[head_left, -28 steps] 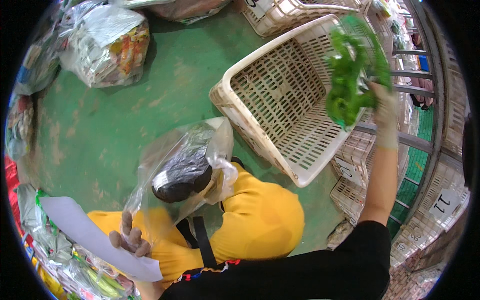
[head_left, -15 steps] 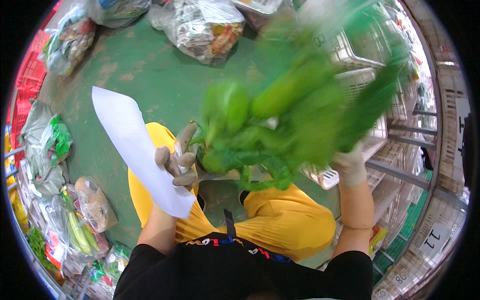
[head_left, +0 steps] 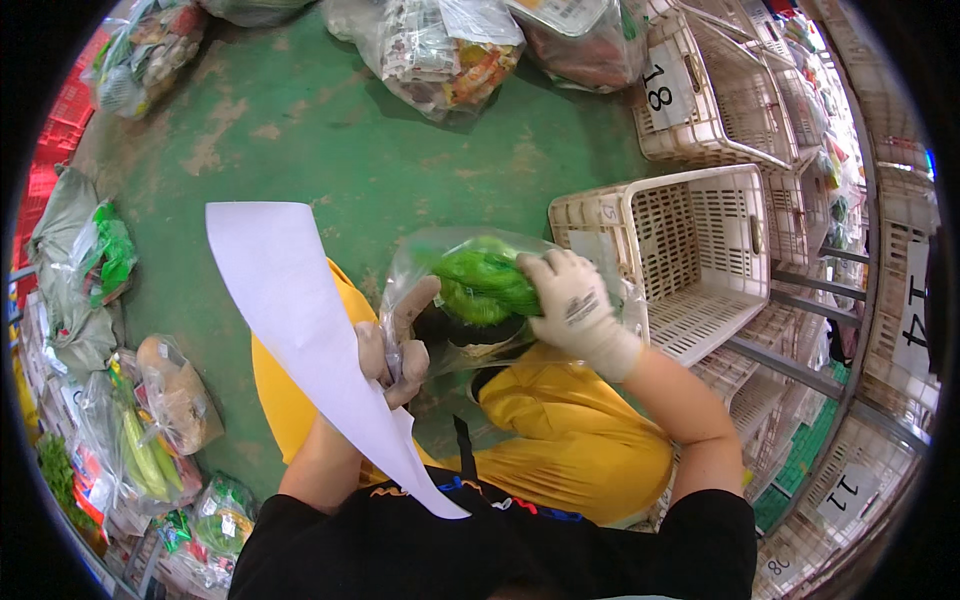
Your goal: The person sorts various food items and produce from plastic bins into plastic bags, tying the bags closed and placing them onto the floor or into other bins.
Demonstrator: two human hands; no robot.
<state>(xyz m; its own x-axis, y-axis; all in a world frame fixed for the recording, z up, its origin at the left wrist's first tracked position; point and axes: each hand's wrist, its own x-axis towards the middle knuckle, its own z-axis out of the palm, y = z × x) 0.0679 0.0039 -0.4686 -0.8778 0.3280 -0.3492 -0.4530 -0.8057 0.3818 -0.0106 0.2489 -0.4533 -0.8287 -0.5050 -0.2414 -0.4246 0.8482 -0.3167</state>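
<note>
My left hand (head_left: 398, 345), in a pale work glove, is closed on the edge of a clear plastic bag (head_left: 400, 262). A long white paper sheet (head_left: 275, 270) lies across that hand and forearm; whether its fingers grip the paper too, I cannot tell. In the bag's mouth sits a cluster of glossy green peppers (head_left: 480, 285). My right hand (head_left: 575, 300), gloved alike, has its fingers curled over the right side of the peppers. Something dark shows below the peppers, too unclear to name.
A white slatted crate (head_left: 690, 270) stands open at the right, with another crate (head_left: 715, 100) behind it and a metal rack (head_left: 800, 370) beside them. Filled plastic bags lie ahead (head_left: 435, 55) and along the left, including one with corn (head_left: 155, 460). Red crates (head_left: 70, 115) stand far left.
My right hand has swung the green peppers down and left, from above the crates into the plastic bag. The paper sheet has shifted slightly with my left hand, which keeps holding the bag.
</note>
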